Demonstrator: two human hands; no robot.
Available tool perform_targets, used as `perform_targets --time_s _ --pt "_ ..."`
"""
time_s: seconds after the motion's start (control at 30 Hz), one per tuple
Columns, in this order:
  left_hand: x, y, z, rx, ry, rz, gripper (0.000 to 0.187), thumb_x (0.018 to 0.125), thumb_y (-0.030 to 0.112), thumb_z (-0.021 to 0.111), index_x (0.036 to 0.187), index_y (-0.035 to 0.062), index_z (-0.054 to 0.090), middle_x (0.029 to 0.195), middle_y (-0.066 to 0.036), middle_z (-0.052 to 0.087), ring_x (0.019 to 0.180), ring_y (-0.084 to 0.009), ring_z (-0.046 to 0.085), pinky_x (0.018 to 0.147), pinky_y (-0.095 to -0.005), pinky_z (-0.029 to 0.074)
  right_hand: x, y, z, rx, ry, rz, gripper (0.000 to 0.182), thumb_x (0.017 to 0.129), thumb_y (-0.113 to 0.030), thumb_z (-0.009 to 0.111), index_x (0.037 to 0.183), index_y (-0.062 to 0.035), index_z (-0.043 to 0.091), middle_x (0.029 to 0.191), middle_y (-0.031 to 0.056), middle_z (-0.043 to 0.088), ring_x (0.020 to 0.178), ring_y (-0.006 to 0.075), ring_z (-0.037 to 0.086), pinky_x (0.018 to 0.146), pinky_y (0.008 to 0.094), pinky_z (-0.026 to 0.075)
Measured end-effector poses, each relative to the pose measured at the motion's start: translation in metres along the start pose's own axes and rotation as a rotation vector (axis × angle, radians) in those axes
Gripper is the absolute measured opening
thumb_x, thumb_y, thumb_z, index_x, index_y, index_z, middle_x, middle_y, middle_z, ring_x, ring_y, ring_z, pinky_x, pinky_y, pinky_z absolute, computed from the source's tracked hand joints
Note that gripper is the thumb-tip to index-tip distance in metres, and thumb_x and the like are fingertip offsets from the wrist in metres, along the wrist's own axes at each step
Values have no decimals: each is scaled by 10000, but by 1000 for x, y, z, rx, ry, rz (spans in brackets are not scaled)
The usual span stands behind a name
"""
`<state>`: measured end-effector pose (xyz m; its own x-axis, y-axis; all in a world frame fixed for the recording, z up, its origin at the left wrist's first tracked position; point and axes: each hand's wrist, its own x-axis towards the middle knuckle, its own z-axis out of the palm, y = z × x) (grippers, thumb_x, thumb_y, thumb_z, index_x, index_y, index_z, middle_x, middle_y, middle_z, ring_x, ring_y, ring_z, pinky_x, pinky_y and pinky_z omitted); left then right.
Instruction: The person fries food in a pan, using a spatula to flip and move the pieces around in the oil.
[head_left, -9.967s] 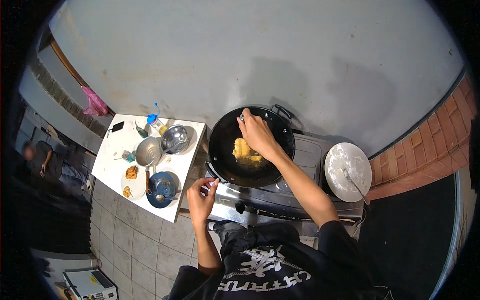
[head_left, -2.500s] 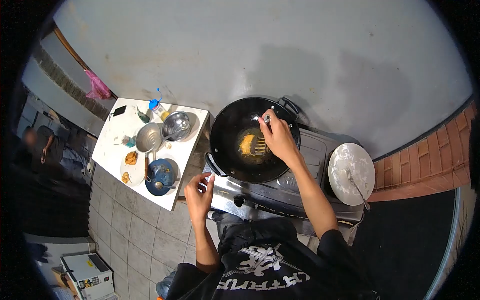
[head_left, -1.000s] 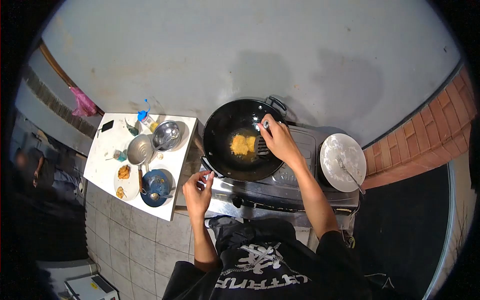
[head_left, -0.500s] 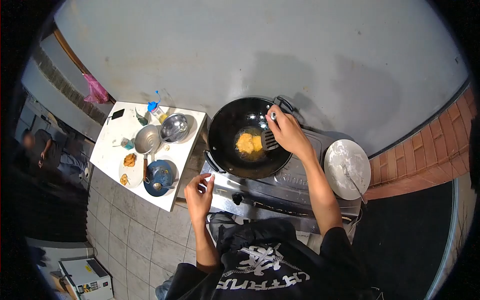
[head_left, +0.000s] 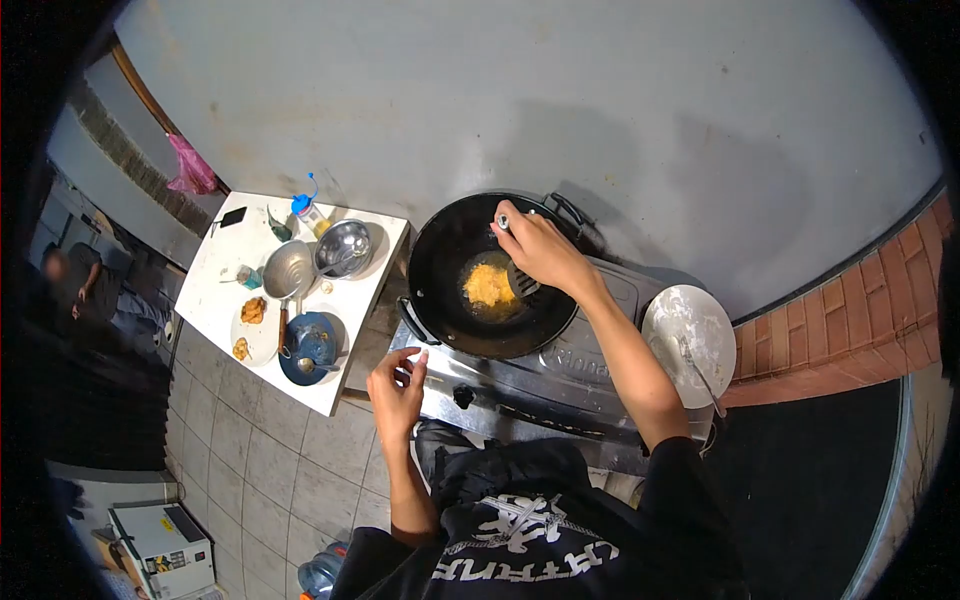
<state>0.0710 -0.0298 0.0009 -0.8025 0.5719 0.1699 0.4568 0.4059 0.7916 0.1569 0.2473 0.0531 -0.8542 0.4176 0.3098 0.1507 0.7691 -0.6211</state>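
Observation:
In the head view, my right hand (head_left: 540, 250) is wrapped round the handle of a slotted spatula (head_left: 522, 282). The spatula's dark blade dips into a black wok (head_left: 445, 225) and meets the right side of a golden, battered piece of food (head_left: 488, 286) frying in shallow oil. My left hand (head_left: 397, 388) hovers empty near the wok's lower-left handle (head_left: 413, 320), fingers loosely curled and apart from the thumb. Beneath the wok is a metal gas stove (head_left: 590, 365) with a black knob (head_left: 464, 397).
Right of the stove sits a white bowl (head_left: 690, 325) with floury residue and a utensil. On the left, a white table (head_left: 215, 285) holds a plate (head_left: 262, 345) of fried pieces, a saucepan (head_left: 289, 268), a metal bowl (head_left: 343, 240), a blue bowl (head_left: 308, 340) and a bottle (head_left: 310, 212). Another person (head_left: 95, 290) is far left.
My right hand has shifted left over the wok, and the spatula blade has turned and moved slightly left against the food. The left hand stays nearly still.

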Motion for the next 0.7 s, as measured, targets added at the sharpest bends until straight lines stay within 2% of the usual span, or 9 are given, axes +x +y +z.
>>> perform_targets --time_s 0.37,0.43,0.7 --pt "3 1 2 3 21 -54 194 841 180 745 934 10 732 652 -67 607 530 -121 515 519 -282 406 6 3 5 -15 -14 -8 243 1010 -205 493 1019 34 454 776 280 628 816 489 612 659 545 467" --pt "5 3 1 21 34 -41 181 841 163 743 934 8 732 652 -66 606 533 -117 512 516 -279 401 5 3 6 16 26 -17 182 978 -151 544 1010 10 464 741 257 610 786 472 601 678 520 449" --pt "13 5 0 19 66 -6 178 844 142 743 953 3 725 713 -76 599 560 -121 499 513 -283 392 -6 5 5 25 109 -27 158 974 -126 542 992 9 462 685 243 587 713 453 595 637 489 443"
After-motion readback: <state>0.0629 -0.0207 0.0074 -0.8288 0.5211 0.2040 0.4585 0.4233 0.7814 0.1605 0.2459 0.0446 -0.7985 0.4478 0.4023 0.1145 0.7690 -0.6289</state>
